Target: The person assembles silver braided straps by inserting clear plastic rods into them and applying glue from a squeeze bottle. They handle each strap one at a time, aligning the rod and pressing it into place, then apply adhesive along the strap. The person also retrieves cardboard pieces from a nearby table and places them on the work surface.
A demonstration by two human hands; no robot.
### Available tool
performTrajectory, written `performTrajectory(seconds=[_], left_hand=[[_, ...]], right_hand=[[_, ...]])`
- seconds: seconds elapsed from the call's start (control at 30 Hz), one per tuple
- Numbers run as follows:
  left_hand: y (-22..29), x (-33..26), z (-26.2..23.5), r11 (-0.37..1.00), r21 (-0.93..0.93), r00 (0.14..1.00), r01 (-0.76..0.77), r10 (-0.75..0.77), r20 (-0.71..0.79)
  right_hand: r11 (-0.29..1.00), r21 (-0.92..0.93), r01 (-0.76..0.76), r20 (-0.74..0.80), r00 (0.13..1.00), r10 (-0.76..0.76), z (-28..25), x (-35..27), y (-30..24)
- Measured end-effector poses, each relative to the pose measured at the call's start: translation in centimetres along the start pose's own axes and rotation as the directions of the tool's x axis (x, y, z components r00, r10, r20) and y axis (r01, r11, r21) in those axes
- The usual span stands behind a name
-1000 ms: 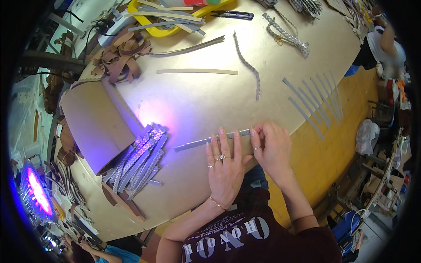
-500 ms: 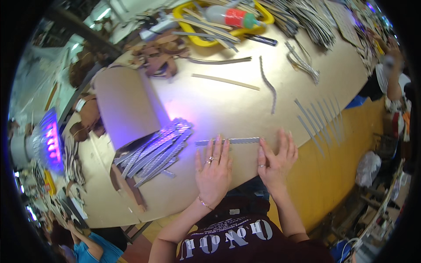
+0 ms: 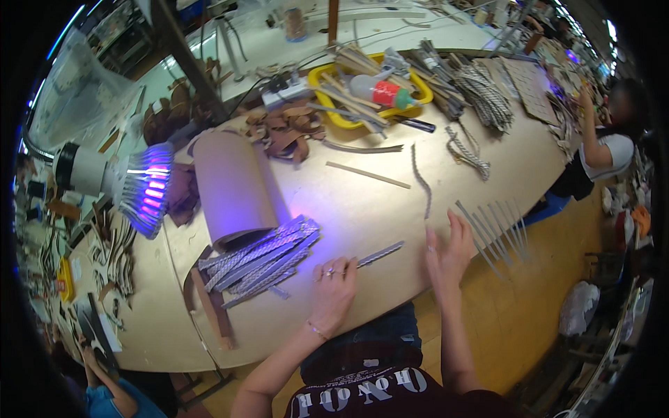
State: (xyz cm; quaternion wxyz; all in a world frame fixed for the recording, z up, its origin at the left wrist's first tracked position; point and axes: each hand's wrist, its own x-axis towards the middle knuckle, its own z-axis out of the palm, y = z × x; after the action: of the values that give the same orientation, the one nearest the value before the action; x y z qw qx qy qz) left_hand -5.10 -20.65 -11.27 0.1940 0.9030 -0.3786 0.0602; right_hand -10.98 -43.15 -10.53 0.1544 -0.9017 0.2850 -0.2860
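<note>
One surface (image 3: 348, 216), one brown cylinder (image 3: 233, 181) on it. At cylinder's near end: one strip pile (image 3: 268, 259), seemingly finished, too overlapped to count. Right of cylinder, two hands: left hand (image 3: 333, 287) gripping one grey braid (image 3: 381, 254), right hand (image 3: 449, 261) open, empty. Plaiting looks done; what's left, unclear.

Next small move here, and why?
Probably move the slim grey braided strip left onto the pile of grey braided strips: the left hand covers its left end, the right hand is open and off it, and the pile lies close by.
</note>
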Motion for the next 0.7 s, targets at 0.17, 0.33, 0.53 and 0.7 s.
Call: performTrajectory(seconds=[0.17,0.33,0.53,0.7], left_hand=[[-2.1,-1.8,-2.8,0.992,0.055,0.988,0.116,-0.11,-0.107],[-5.6,-2.1,-8.2,0.87,0.217,0.849,0.443,-0.33,-0.412],[-2.7,-0.8,-8.6,0.671,-0.649,0.894,0.359,-0.448,0.031],[-0.6,2.6,-6.2,-0.175,-0.935,0.877,0.309,-0.328,0.351]], right_hand=[[0.992,-0.115,-0.044,0.122,0.991,0.058,3.1,5.1,-0.6],[0.828,0.299,-0.474,0.377,0.856,0.354,1.0,5.9,-1.8],[0.371,0.6,-0.708,0.75,0.66,0.045,-3.6,2.8,-4.5],[0.337,0.614,-0.713,0.778,0.619,-0.109,-5.0,0.9,-7.0]])
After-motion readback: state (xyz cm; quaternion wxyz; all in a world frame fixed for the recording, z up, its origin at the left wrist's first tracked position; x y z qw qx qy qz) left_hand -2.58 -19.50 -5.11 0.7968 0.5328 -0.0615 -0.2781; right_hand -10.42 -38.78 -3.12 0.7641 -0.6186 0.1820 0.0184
